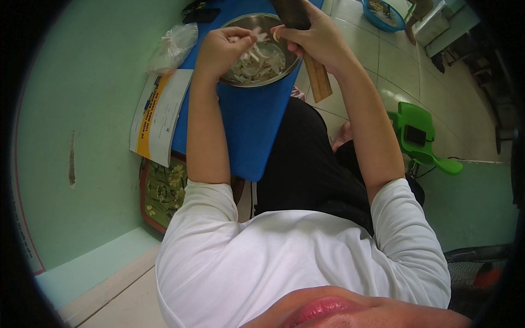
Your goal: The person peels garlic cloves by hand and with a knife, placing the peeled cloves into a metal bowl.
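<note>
A stainless steel bowl (262, 85) stands on the blue table, with thin papery peelings (262, 69) lying in it that look like garlic skins. Over its left rim my left hand (225, 47) pinches some pale, skin-like strips (257, 36). My right hand (324, 39) grips a knife with a dark, broad blade (290, 13) and a flat wooden handle (318, 80); the blade runs out of view at the top. Between the right thumb and finger sits a small pale piece (277, 33), perhaps a garlic clove, near the bowl's right side.
Left of the bowl are a clear plastic bag (174, 47) and a printed booklet (158, 117) on the blue table (246, 131). A green plastic chair (416, 112) bears a dark flat object (415, 135). Beyond, a blue basin (381, 18) rests near another person's leg (411, 30).
</note>
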Available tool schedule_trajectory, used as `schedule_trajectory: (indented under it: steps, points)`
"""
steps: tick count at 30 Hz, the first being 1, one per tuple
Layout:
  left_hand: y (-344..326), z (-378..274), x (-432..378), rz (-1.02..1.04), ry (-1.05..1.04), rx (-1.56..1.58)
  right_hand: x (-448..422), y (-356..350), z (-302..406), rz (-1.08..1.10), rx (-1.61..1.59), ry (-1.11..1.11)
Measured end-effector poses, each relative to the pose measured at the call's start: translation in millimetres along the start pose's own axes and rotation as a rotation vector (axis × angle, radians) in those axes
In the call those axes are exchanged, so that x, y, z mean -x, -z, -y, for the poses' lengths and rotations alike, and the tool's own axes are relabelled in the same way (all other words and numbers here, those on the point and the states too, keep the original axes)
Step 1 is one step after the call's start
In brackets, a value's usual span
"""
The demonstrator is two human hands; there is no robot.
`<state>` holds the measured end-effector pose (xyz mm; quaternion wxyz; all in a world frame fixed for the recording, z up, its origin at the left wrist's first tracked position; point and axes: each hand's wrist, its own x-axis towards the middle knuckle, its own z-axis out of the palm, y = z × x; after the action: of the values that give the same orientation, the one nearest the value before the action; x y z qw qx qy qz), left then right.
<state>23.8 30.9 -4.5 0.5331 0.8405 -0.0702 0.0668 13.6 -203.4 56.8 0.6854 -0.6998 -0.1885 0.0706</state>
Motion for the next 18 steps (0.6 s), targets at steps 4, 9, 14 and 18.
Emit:
schedule_trajectory:
  steps: [4, 9, 14, 18]
  points:
    - [-5.9, 2.9, 1.2, 0.094, -0.235, -0.234, -1.6, -1.1, -2.0, -0.041, 0.003, 0.018]
    - [-9.3, -9.6, 2.8, 0.103, -0.142, -0.06, -0.5, -5.1, -1.7, -0.072, -0.094, 0.001]
    - [-16.0, -7.0, 2.0, 0.06, -0.162, 0.148, 1.3, -8.1, 0.8, -0.005, -0.151, 0.031]
    - [-14.9, -3.6, 0.2, 0.07, -0.122, 0.261, 1.0, -10.1, -2.4, -0.023, -0.118, 0.033]
